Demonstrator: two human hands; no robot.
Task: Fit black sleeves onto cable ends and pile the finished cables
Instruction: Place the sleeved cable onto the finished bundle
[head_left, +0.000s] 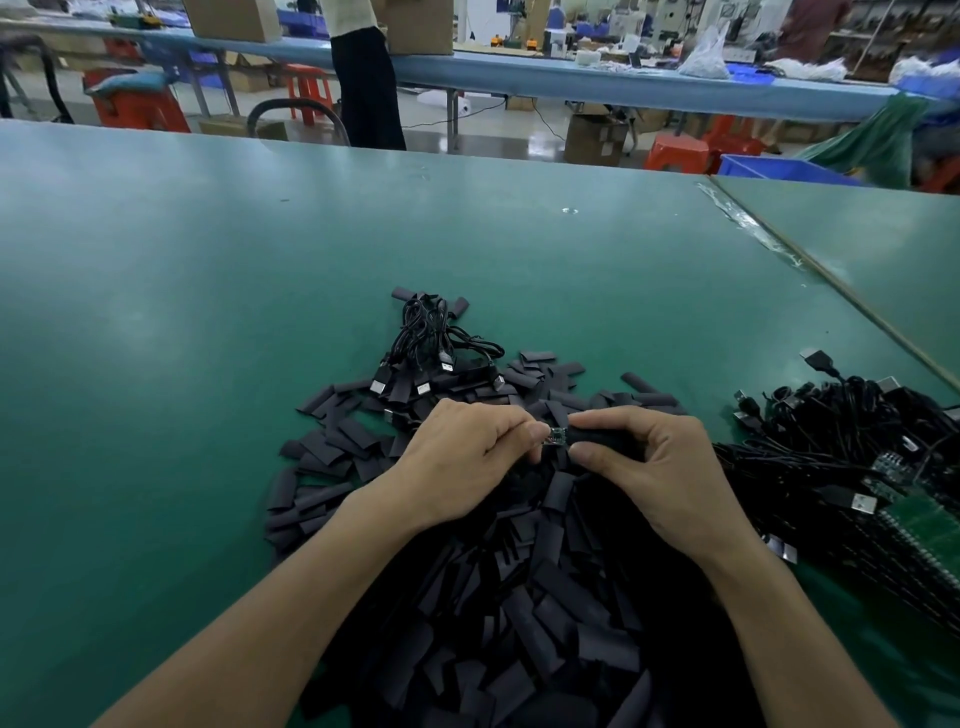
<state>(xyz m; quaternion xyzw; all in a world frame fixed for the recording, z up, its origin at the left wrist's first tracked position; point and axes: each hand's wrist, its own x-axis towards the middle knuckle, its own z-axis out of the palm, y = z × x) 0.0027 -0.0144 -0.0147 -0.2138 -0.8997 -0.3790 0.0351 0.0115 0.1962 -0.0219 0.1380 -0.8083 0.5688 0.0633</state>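
Two bare hands meet at the centre of the frame above a heap of loose black sleeves (519, 597) on a green table (182, 312). The left hand (467, 457) pinches a small circuit board (556, 435); the right hand (660, 467) grips a black sleeve (597, 439) touching it. Finished cables (436, 353) are piled just above.

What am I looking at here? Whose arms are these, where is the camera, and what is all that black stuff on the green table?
There is no machine here. These are a person's two bare hands, filmed by one camera worn on the head, looking forward and down. On the green table lies a big heap of loose black sleeves, which are short flat tubes. Beyond it sits a small bundle of cables with metal plugs, and a larger tangle of cables lies to the right. The left hand pinches a tiny board. The right hand holds one sleeve at the board's end, seemingly to slide it on.
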